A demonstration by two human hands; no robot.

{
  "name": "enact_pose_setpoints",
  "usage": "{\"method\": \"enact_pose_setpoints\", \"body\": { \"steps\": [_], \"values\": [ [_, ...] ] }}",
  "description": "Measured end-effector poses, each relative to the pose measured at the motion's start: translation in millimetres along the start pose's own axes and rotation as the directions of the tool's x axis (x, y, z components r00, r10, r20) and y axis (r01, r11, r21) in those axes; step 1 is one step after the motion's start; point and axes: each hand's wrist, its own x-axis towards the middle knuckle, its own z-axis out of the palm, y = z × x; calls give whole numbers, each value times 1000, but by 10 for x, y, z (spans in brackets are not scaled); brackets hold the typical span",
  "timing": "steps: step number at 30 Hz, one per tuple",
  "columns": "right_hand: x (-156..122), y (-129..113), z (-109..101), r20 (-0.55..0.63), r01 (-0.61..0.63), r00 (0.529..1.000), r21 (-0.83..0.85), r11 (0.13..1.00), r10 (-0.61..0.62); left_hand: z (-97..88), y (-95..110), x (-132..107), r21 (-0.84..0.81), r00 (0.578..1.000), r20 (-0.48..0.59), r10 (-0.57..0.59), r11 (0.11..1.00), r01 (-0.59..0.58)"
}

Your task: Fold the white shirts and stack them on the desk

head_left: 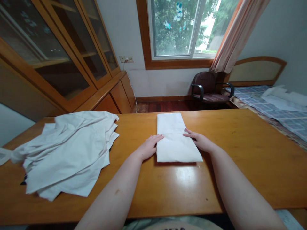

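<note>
From the head view, a folded white rectangular cloth (176,139) lies mid-counter on the orange wooden counter (240,150). The left hand (149,147) rests flat, fingers spread, against its left edge; the right hand (200,140) lies open on its right edge. A loose heap of white garments (69,150) sits well apart, leftward.

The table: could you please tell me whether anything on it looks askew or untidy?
The folded cloth lies straight between the left hand and right hand. Only the pile of white clothes at left looks untidy, loosely heaped.
</note>
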Motion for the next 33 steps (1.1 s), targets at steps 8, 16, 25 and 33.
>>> {"method": "enact_pose_setpoints", "body": {
  "steps": [8, 16, 25, 33],
  "values": [
    [-23, -165, 95, -119, 10, 993, 208, 978, 15, 34, 3, 48, -387, 956, -279, -89, 922, -28],
    [32, -281, 245, -246, -19, 969, 50, 999, 31, 133, -74, 84, -433, 901, -339, -270, 895, 106],
    [101, -232, 319, -265, -66, 963, -44, 997, 52, 111, -10, 122, -380, 871, -322, -371, 893, 241],
    [91, -291, 310, -295, 2, 955, -47, 999, -16, 100, 14, 130, -310, 873, -323, -366, 912, 268]
  ]
}}
